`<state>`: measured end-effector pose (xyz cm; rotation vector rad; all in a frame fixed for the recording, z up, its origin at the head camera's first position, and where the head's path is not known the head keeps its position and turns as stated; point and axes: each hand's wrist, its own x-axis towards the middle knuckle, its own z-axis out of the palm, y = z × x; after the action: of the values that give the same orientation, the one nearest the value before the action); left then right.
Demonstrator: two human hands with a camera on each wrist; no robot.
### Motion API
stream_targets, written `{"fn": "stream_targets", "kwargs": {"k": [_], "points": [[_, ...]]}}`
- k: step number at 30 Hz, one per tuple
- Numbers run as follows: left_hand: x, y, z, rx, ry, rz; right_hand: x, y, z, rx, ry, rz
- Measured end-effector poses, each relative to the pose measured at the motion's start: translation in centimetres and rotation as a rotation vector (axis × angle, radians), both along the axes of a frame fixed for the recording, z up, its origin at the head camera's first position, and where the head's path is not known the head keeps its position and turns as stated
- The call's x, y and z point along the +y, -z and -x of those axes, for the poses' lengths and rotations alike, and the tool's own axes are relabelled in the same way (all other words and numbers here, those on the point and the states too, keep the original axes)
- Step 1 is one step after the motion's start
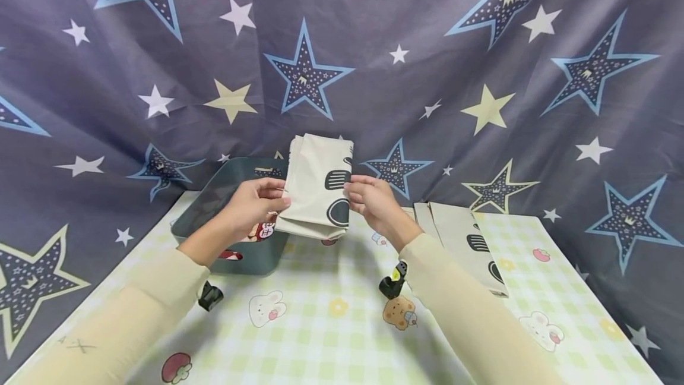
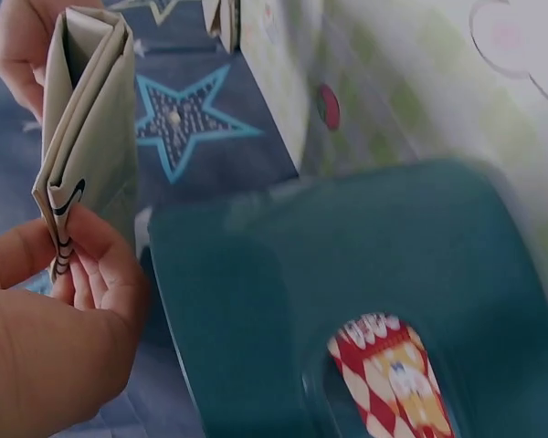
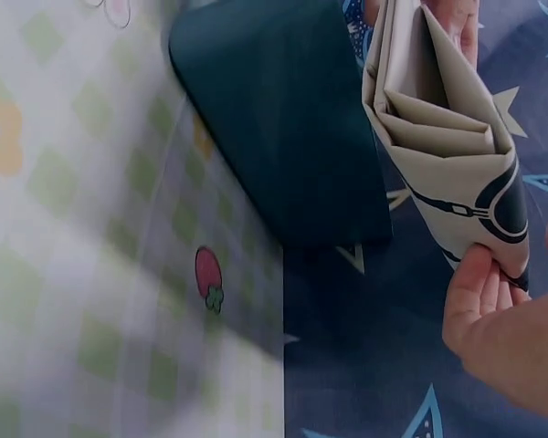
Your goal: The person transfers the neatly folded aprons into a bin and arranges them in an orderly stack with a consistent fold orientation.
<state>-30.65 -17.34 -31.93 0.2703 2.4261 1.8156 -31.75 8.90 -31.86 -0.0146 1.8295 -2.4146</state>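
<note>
So, taking the head view as a clock face centred on the cloth: far left, out around eight o'clock, there's the person's cream left sleeve [image 1: 117, 314] with a dark scribble [image 1: 80, 344] on it, kinda like an "X" next to a smaller mark that's hard to make out. Between eight and nine sits a dark green bin [image 1: 248, 261] on the table. A red-and-white packet [image 2: 393, 374] with a diamond pattern shows at its side; it's got white lettering near the top, but that's way too blurry to read, so no brand, sorry.

Next, the left hand [image 1: 252, 208] pinches the left edge of a folded cloth [image 1: 315, 186], cream with dark kitchen-tool prints, one like a slotted spatula. It's held up above the table, dead centre, overlapping the bin's right end, can't tell if they touch. At three o'clock the right hand [image 1: 374, 201] pinches the opposite edge, so hands apart, both clamped on the cloth. Just before four, a second folded cloth [image 1: 459, 242] with matching prints lies on the checked tablecloth [image 1: 299, 343].
</note>
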Motion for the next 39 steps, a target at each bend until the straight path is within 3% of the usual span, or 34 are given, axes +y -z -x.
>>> {"fn": "stream_targets", "kwargs": {"k": [19, 30, 39], "points": [[-7.5, -0.7, 1.8, -0.041, 0.054, -0.019, -5.9, -1.0, 0.4, -0.059, -0.094, 0.212], [-10.4, -0.5, 2.4, -0.033, -0.023, 0.032, -8.5, -0.9, 0.4, -0.037, -0.224, 0.305], [-12.0, 0.0, 2.8, -0.049, -0.054, 0.073, -10.1, 0.5, 0.9, -0.038, -0.289, 0.362]]}}
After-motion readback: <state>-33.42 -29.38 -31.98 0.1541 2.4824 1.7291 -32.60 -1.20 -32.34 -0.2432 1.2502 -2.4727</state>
